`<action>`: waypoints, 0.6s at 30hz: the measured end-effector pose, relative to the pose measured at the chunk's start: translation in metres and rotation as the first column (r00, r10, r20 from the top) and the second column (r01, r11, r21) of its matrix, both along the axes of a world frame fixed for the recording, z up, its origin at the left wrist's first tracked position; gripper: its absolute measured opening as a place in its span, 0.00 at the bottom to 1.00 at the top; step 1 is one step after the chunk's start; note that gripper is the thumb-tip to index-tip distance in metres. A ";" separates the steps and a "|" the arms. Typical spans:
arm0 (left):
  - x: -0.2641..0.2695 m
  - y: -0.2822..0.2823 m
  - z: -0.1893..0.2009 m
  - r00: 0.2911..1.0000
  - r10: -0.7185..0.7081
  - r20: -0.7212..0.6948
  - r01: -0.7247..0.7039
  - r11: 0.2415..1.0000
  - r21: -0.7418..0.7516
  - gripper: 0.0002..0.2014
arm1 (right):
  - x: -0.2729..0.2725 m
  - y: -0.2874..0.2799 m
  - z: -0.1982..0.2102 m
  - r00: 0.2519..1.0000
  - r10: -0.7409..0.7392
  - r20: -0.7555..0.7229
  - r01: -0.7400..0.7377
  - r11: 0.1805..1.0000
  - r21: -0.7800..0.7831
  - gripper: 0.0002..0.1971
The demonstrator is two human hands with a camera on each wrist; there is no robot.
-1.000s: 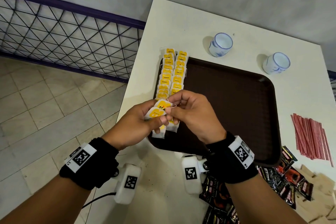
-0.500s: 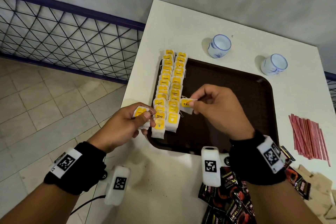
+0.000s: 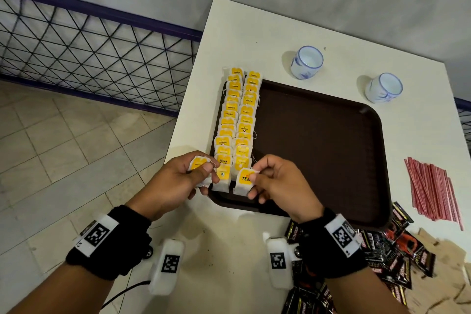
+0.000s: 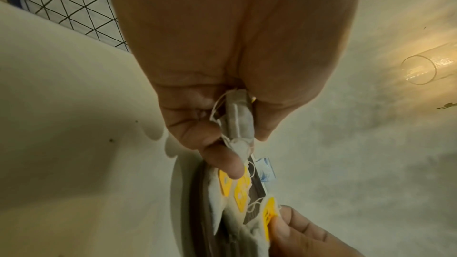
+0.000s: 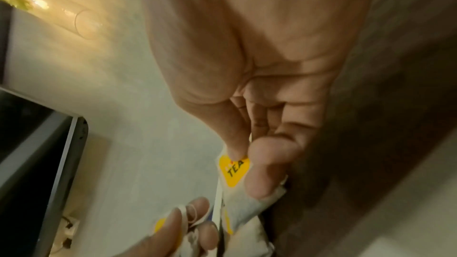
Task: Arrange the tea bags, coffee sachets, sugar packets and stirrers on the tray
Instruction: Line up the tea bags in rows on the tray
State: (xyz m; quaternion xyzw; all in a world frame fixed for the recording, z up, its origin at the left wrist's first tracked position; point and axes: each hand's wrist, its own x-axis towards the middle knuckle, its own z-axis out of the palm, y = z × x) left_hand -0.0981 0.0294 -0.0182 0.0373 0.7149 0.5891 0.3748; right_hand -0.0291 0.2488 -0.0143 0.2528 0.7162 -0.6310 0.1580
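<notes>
At the near left corner of the tray (image 3: 318, 150), the right hand (image 3: 277, 181) now pinches 1 tea bag (image 3: 244, 181) by its yellow tag, thumb and forefinger closed on it, and holds it at the near end of the right-hand row. Half a second ago this bag was held higher and further right, over bare tray; a second ago both hands were together, separating bags from a shared bundle. The bag has therefore come down into line with the row, overlapping the bag ahead of it. Whether it already rests on the tray cannot be told from these views; the fingers have not let go.

The left hand (image 3: 178, 181) grips a small reserve of tea bags (image 3: 200, 164), fingers curled around them, just outside the tray's left rim. The left wrist view confirms more than 1 bag pressed between thumb and fingers, strings trailing.

2 rows of tea bags (image 3: 237, 120) run along the tray's left side, from the far rim to the near rim, their far ends overhanging it. The right row appears close to full length.

Assessment: tea-bag placement is near its end; only the left hand's reserve remains. The rest of the tray is bare. Coffee sachets (image 3: 397, 245) lie heaped on the table (image 3: 242, 33) by the near right corner, stirrers (image 3: 433, 186) in a bundle to the right, and brown packets (image 3: 438, 262), likely sugar, beside the sachets. All 3 groups are untouched. 2 cups (image 3: 307, 61) stand beyond the tray.
</notes>
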 end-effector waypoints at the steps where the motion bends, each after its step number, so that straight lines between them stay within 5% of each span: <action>1: 0.000 0.000 0.000 1.000 0.002 0.007 -0.002 1.000 -0.001 0.09 | -0.001 -0.002 -0.003 1.000 0.009 0.002 -0.009 1.000 0.017 0.05; 8: 0.003 0.001 -0.002 1.000 -0.010 0.002 0.010 1.000 -0.010 0.09 | -0.007 -0.015 -0.013 1.000 0.029 0.007 -0.030 0.976 0.215 0.04; 18: 0.004 0.003 -0.003 0.941 -0.264 -0.214 0.226 0.956 -0.187 0.11 | -0.008 -0.021 -0.014 0.999 0.024 -0.031 -0.012 0.938 0.348 0.03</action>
